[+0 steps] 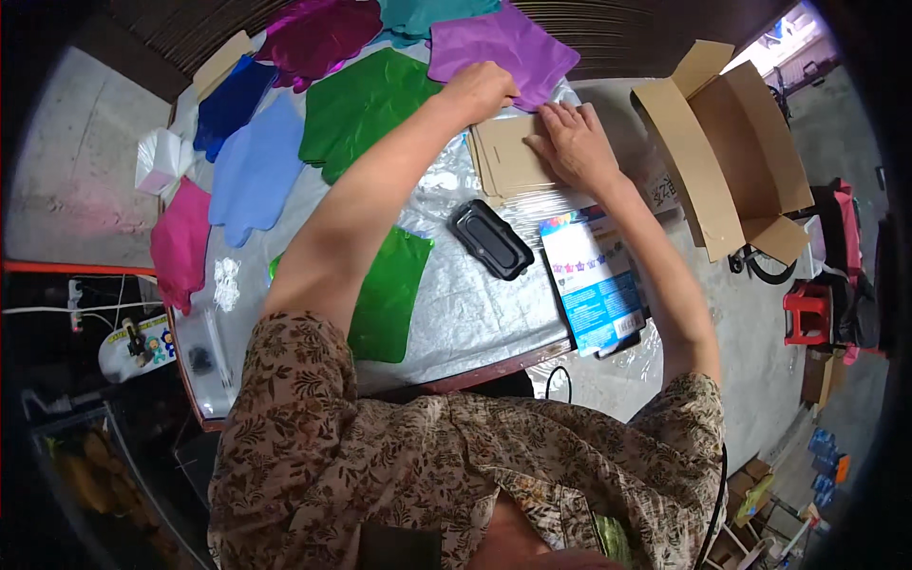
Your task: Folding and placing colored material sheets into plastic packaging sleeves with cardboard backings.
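Note:
My left hand (480,92) reaches to the back of the table, between the purple foil sheets (532,47) and a stack of brown cardboard pieces (513,152). Its fingers curl in, and what they may hold is hidden. Over the right part of that cardboard lies my right hand (578,147), fingers stretched out and thumb pointing left, touching the stack. In front of the stack is a black plastic case (491,239). A blue and white printed package (594,285) lies beneath my right forearm, near the front edge.
Star-like foil sheets in green (366,109), light blue (255,166), dark blue (228,100), pink (179,242) and magenta (318,38) cover the left and back. An open cardboard box (693,161) stands right of the table. A red stool (807,313) is farther right.

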Available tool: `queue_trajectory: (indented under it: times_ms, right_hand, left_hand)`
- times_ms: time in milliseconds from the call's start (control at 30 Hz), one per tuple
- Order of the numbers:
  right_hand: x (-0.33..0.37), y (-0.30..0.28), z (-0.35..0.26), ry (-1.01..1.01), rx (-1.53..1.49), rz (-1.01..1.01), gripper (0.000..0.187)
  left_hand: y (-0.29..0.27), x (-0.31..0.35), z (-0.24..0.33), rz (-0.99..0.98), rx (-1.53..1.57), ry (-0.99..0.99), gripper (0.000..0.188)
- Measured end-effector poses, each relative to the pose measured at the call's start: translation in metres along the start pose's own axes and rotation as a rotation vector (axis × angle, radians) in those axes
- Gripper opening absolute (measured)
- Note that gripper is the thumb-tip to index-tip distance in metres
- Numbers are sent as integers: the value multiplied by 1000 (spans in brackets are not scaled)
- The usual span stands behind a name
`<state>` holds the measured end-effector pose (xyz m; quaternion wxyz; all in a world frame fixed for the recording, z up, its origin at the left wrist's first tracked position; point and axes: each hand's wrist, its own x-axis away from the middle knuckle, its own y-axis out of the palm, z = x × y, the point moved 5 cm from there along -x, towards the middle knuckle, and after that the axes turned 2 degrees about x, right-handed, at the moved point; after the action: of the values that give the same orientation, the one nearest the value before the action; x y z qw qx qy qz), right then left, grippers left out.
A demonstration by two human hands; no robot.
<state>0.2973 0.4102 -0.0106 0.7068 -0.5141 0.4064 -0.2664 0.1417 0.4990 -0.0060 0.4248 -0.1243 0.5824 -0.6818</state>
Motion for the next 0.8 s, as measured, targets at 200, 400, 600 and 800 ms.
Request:
queue_trajectory:
  times_ms: [200, 400, 600, 800]
  right_hand:
    - [8, -1, 1, -16, -63, 23, 54]
    - [-7, -6, 10, -2, -168, 94, 44]
    - [-36, 6, 16, 0, -202, 100, 40]
    - [-73, 22, 13, -27, -156, 31, 40]
  left_hand:
    - [-4, 9, -3, 256, 180, -73, 15]
    - [-7, 11, -27, 273, 347, -509, 28]
    - [0, 10, -36, 285, 457, -618, 28]
    - [9, 6, -56, 464, 709, -678, 29]
